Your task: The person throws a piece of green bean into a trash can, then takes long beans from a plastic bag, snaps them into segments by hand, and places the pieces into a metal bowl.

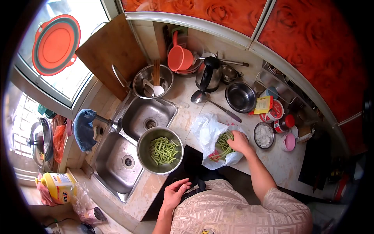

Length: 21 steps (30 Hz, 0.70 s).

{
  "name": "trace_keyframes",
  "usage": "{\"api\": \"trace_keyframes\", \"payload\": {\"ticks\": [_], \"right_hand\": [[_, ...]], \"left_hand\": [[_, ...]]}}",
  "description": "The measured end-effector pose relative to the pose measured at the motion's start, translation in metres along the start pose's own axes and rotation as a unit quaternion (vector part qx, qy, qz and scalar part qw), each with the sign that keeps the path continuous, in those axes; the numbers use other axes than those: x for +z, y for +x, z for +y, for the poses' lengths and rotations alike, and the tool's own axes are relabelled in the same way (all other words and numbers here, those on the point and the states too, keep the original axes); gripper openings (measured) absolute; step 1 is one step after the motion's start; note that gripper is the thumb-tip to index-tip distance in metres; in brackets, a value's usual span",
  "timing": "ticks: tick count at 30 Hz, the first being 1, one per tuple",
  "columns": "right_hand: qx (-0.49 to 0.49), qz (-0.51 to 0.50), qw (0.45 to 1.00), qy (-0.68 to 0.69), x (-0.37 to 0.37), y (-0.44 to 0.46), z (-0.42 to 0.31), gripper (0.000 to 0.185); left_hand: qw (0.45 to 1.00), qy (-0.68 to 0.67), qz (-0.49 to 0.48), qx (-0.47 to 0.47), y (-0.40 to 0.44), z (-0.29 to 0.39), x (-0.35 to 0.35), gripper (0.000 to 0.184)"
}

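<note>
Long green beans [223,145] lie in a white plastic bag [203,130] on the counter. My right hand [239,142] reaches into the bag's mouth, its fingers closed on some beans; the fingertips are partly hidden. Low in front of my body, my left hand [176,194] is apart from the counter, holding nothing, its thumb and fingers loosely parted. Left of the bag, a steel pot [142,160] stands at the sink's edge with short pieces of green bean [163,151] in it.
The double steel sink [102,160] is at left, with a blue cloth [84,130] over its tap. Behind the bag are a spatula [224,109], a kettle [210,76] and a black bowl [240,97]. A dish of white chunks [264,135] and jars stand at right.
</note>
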State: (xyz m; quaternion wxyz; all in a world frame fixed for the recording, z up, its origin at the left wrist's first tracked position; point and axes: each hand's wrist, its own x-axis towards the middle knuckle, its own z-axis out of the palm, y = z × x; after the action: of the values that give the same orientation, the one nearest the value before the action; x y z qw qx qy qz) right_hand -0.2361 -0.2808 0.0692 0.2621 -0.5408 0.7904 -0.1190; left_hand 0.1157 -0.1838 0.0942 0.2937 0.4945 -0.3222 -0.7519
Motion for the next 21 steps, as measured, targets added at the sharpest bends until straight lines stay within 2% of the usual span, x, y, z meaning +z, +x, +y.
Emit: {"api": "trace_keyframes", "payload": {"ticks": [3, 6, 10, 13, 16, 21], "right_hand": [[-0.021, 0.029, 0.999, 0.002, -0.007, -0.013, -0.001, 0.038], [-0.041, 0.036, 0.998, 0.011, -0.027, -0.027, -0.009, 0.033], [-0.115, 0.158, 0.98, -0.028, -0.045, -0.035, -0.016, 0.018], [-0.144, 0.213, 0.966, 0.0, -0.044, -0.03, -0.015, 0.016], [-0.171, 0.27, 0.944, 0.083, -0.045, -0.032, -0.023, 0.012], [-0.171, 0.25, 0.945, 0.121, -0.059, -0.038, -0.027, 0.011]], "left_hand": [[1.0, 0.004, -0.001, 0.001, 0.002, 0.002, 0.001, 0.029], [1.0, 0.003, -0.007, 0.004, 0.005, 0.005, 0.005, 0.028], [1.0, 0.016, -0.022, 0.013, 0.012, 0.009, 0.014, 0.028], [0.999, 0.035, -0.035, 0.01, 0.016, 0.015, 0.021, 0.028], [0.997, 0.052, -0.047, 0.02, 0.017, 0.02, 0.025, 0.028], [0.997, 0.053, -0.06, 0.015, 0.02, 0.017, 0.026, 0.029]]}}
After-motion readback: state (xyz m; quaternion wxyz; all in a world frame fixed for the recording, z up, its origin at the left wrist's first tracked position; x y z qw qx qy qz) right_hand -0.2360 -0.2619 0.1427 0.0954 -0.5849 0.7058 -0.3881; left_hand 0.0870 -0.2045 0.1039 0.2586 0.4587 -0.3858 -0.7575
